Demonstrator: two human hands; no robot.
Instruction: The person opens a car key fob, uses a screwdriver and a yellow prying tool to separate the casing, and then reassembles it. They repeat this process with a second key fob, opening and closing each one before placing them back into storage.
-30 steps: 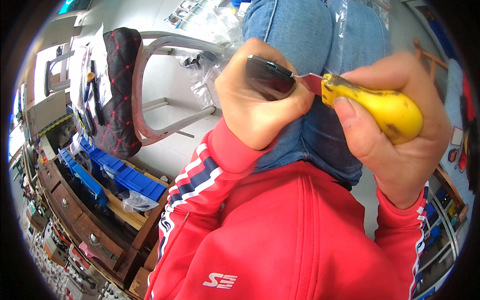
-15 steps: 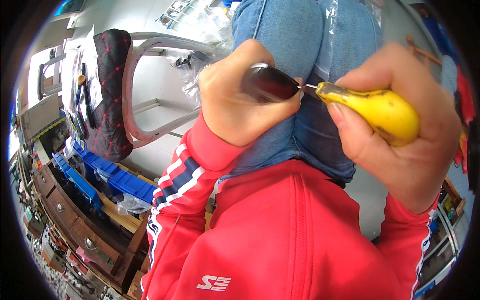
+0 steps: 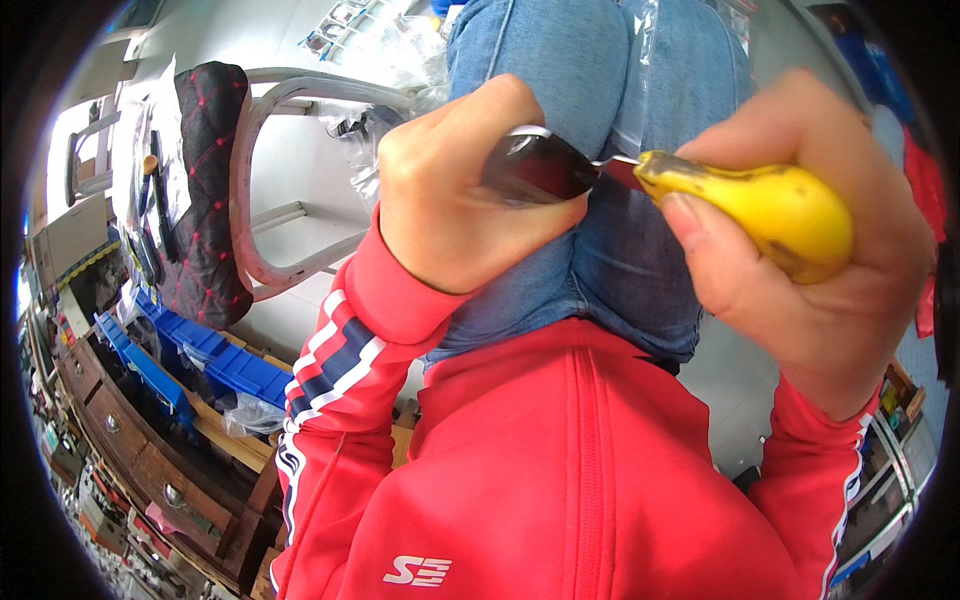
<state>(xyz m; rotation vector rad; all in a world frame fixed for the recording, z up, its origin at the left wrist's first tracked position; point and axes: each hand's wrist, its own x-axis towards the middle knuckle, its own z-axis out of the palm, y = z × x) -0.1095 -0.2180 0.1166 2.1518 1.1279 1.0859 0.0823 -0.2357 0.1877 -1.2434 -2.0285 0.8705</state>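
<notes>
My left hand (image 3: 455, 190) is closed on a pair of sunglasses, of which a glossy dark lens (image 3: 540, 170) with a pale rim shows most clearly. Its fingers curl under and are partly hidden. To the right, my right hand (image 3: 830, 290) grips a tool by its yellow, pear-shaped handle (image 3: 790, 215), worn dark in places. The handle's narrow end points left at the lens. Thin metal and a dark reddish piece show between the two hands; whether they belong to tool or glasses is unclear. Both hands are held up above my lap.
My jeans-clad legs (image 3: 540, 50) lie beneath, with clear plastic on them. At left stands a grey-framed chair (image 3: 250, 190) with a black quilted cushion (image 3: 212, 190) bearing pens and paper. Blue bins (image 3: 235, 370) and a wooden drawer bench (image 3: 150, 450) are at lower left.
The right hand and yellow handle have shifted slightly right and turned a little. The lens has tilted slightly, and the reddish piece between the hands now shows more. The surroundings have shifted slightly left.
</notes>
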